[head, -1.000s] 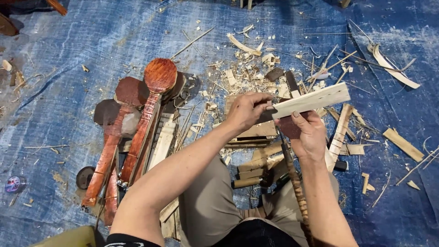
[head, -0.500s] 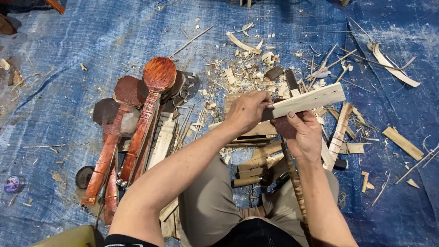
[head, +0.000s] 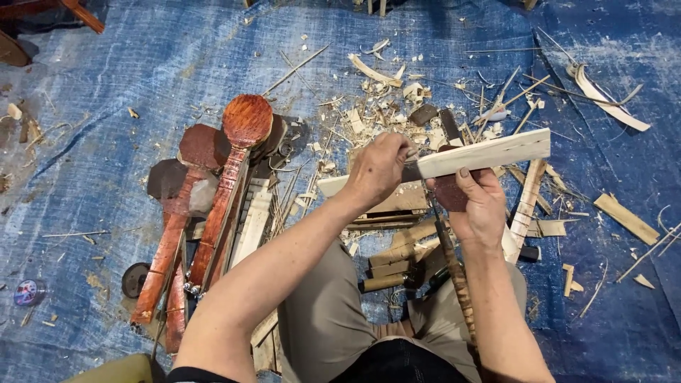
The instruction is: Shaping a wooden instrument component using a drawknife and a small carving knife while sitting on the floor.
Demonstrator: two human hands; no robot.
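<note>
Left hand (head: 379, 170) is gripping the near end of a pale wooden strip (head: 489, 152), right hand (head: 479, 206) is clasping a dark reddish piece (head: 448, 190) beneath it. Carved red-brown spoons (head: 227, 184) are lying left on the blue tarp (head: 142, 78), wood shavings (head: 397, 99) scattered beyond.

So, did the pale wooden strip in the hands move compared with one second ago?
No, hardly at all. The pale wooden strip lies at the same slant above the wood shavings, and the round red spoon-shaped piece sits equally far to its left.
</note>
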